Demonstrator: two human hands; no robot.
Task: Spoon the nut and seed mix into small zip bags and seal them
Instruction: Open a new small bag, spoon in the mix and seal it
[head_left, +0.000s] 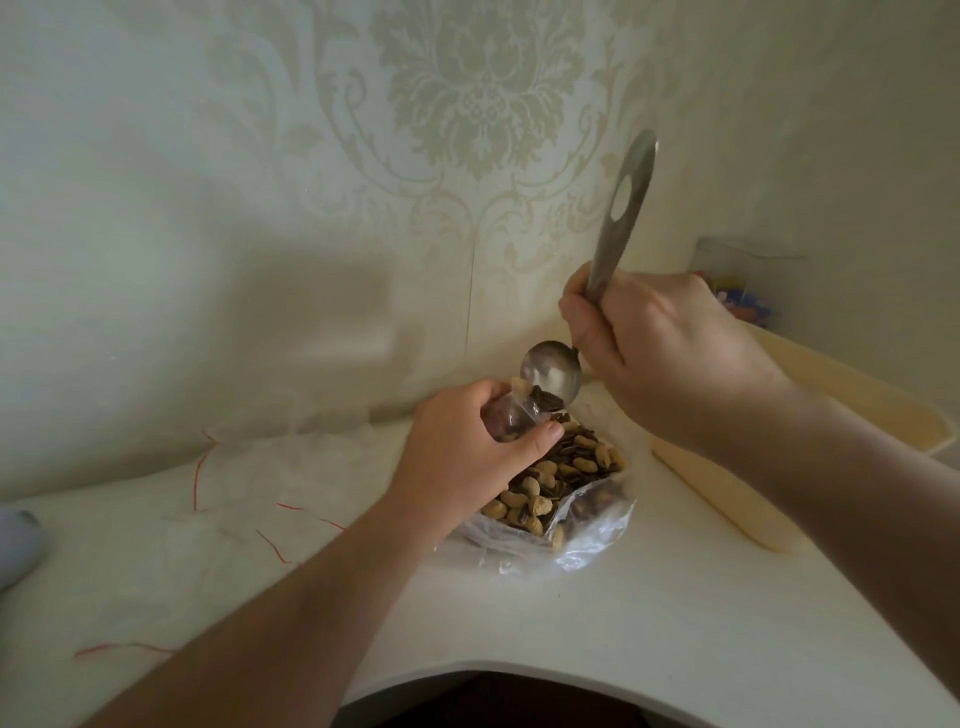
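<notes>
The left hand (467, 436) was curled round a small zip bag (511, 423), gripping it between thumb and fingers with its mouth turned up toward the spoon (556, 374). The right hand (654, 343) gripped the spoon by the lower part of its metal handle, the handle rising up and to the right past the knuckles, an oval hole showing near its top. The spoon's bowl was tipped down just at the mouth of the small bag, with a few dark seeds and one pale nut at its lower edge.

Directly under both hands, on the white table (623, 613), lay a large clear bag (582, 530), open at the top and holding the nut and seed mix (561, 473). To the left on the table lay empty zip bags (249, 467) with red seal lines. A pale yellow tray (831, 405) sat to the right, behind the right forearm. No writing or brand could be read on any bag or on the spoon.
</notes>
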